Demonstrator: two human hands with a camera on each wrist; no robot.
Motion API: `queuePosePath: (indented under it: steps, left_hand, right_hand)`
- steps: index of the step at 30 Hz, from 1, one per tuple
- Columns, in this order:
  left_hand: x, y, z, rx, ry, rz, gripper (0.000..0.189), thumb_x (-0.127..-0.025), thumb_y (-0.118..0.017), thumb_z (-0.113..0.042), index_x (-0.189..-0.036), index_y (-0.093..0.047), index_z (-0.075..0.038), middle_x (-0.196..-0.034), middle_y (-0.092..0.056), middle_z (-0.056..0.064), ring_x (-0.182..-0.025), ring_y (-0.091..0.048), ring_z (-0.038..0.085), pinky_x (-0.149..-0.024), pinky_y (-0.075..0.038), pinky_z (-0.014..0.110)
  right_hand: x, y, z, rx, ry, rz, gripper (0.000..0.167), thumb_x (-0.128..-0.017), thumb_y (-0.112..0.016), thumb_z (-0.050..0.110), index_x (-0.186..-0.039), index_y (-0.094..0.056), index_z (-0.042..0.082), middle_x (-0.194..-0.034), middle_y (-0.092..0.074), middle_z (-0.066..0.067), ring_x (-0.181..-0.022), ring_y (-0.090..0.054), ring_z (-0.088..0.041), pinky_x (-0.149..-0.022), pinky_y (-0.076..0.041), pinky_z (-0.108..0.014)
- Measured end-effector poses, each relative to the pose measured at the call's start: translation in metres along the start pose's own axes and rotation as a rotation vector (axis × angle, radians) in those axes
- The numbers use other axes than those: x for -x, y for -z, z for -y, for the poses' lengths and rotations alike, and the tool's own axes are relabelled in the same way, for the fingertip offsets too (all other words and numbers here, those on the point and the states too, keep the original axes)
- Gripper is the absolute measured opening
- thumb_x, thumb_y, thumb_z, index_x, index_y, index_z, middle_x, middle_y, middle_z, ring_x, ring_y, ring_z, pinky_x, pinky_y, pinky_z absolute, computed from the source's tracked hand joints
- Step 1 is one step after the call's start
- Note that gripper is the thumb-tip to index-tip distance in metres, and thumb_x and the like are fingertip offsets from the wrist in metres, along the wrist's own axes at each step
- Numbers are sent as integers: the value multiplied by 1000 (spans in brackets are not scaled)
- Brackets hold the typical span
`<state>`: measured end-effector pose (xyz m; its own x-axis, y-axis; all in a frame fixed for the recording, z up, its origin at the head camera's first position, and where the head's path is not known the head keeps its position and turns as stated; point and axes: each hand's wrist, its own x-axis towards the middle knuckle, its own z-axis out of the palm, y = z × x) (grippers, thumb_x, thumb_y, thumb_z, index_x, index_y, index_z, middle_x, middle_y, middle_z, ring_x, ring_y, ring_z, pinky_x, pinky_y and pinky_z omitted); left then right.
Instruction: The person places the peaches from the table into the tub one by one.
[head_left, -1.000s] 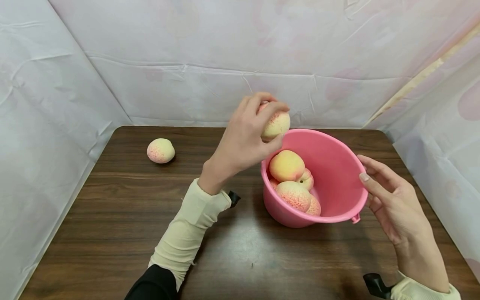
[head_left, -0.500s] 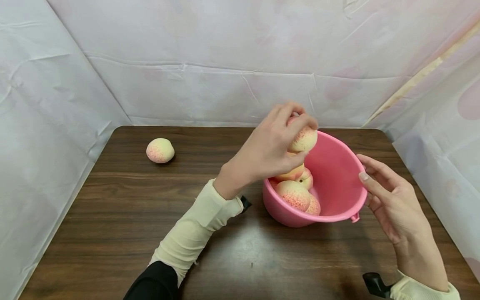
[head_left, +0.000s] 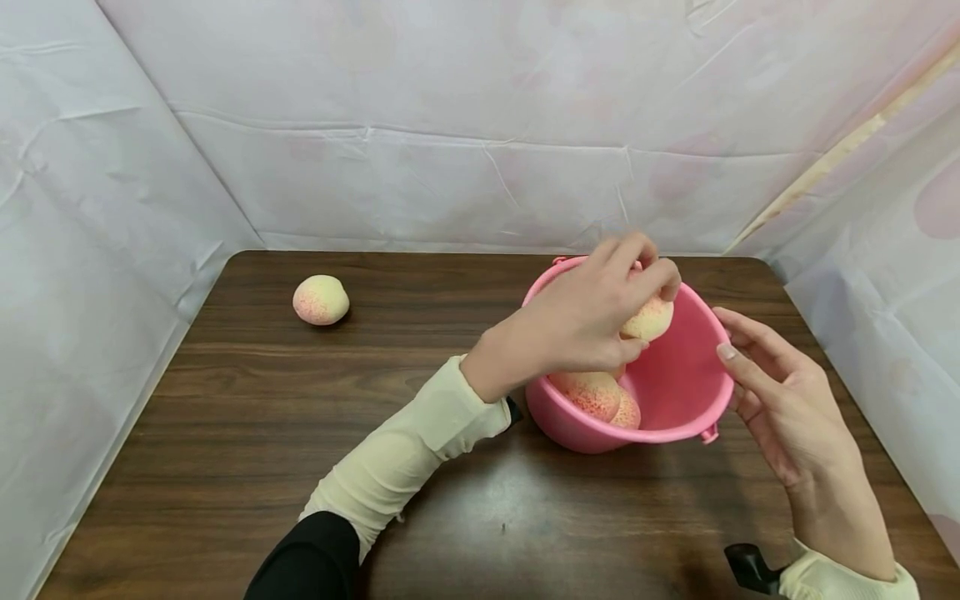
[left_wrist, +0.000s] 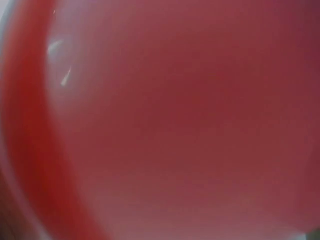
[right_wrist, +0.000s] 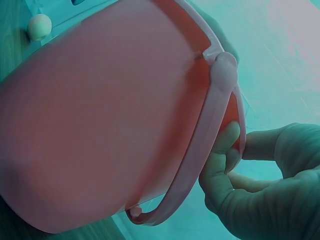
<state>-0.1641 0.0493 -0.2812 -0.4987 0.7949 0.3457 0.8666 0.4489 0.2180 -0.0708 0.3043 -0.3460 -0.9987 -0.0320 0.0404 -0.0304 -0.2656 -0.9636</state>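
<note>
My left hand (head_left: 585, 317) grips a yellow-pink peach (head_left: 651, 319) inside the mouth of the pink bucket (head_left: 686, 392). Beneath that hand several peaches (head_left: 588, 393) lie against the bucket's left side, partly hidden by it. Thumb and fingers of my right hand (head_left: 798, 417) pinch the bucket's right rim. From the right wrist, the bucket's outer wall (right_wrist: 100, 115) and its hanging handle (right_wrist: 192, 155) show, with my right hand (right_wrist: 265, 190) on the rim. Blurred pink bucket wall (left_wrist: 190, 120) fills the left wrist view, so neither hand nor peach shows there.
One more peach (head_left: 321, 300) lies at the left rear of the dark wooden table (head_left: 247, 442). White plastic sheeting (head_left: 450, 167) hangs behind the table and along both sides. The bucket stands right of centre, near the table's back edge.
My left hand has carried the peach rightward and down, from above the bucket's left rim to inside its mouth. The right hand and the bucket have stayed in place.
</note>
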Motion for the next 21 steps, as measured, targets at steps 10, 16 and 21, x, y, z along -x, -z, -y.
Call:
queuePosePath:
  steps: [10,16,21]
  left_hand:
    - [-10,-16,-10,11,-33,161,34,-89,-74,-25,-116,-53,-19,-121,-48,-2,-115,-46,16,-90,-44,19]
    - [-15,-23,-13,8,-41,264,35,-91,-73,-27,-119,-52,-21,-126,-50,-2,-114,-49,15,-94,-43,19]
    - [-17,-27,-13,-10,-57,336,30,-95,-68,-24,-122,-54,-21,-124,-53,-4,-108,-53,14,-94,-44,19]
  right_hand:
    - [0,1,0,4,0,4,48,-105,-48,-7,-152,-50,4,-126,-64,-6,-102,-75,-13,-75,-63,-27]
    - [0,1,-1,-5,6,7,49,-105,-48,-7,-152,-50,4,-126,-64,-6,-105,-75,-14,-77,-64,-27]
    - [1,1,0,5,5,5,49,-105,-48,-7,-152,-50,5,-127,-64,-6,-103,-75,-14,-77,-64,-27]
